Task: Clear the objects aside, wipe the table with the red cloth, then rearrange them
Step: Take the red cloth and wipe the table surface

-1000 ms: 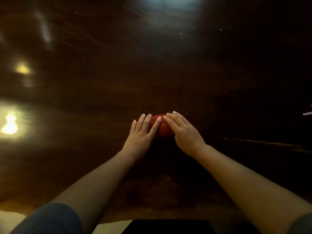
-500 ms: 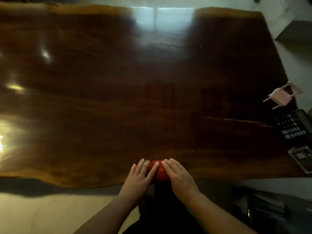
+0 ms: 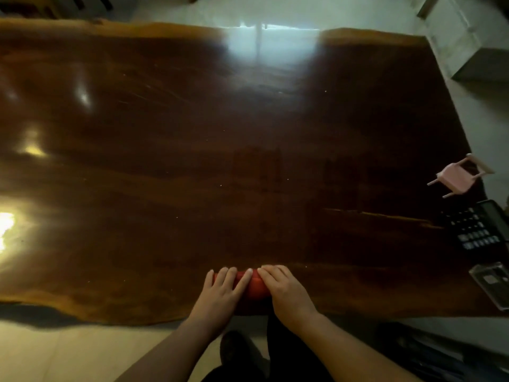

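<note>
**Both hands pull the red cloth back to the near edge**

Head view: Since the frame a second ago, the hands and the cloth have come back from mid-surface to the near rim, and the view now takes in almost the whole surface; against half a second ago they sit in much the same place.

The left hand (image 3: 220,295) lies flat with its fingers spread and straight, palm down on the left part of the red cloth (image 3: 254,285). The right hand (image 3: 286,289) lies palm down on the right part, fingers a little bent and close together. Neither hand is closed around the cloth; both press it from above. Their fingertips almost meet over its middle.

The cloth is bunched into a small lump on the dark wooden surface (image 3: 192,175), close to the near edge, and mostly covered by the hands.

At the right edge lie a small pink toy chair (image 3: 458,176) tipped on its side, a black calculator (image 3: 480,228) nearer the camera, and a clear case (image 3: 493,282) cut off by the picture's border; its contents are too dim to make out. Bright glare washes out patches on the left and far side.
</note>
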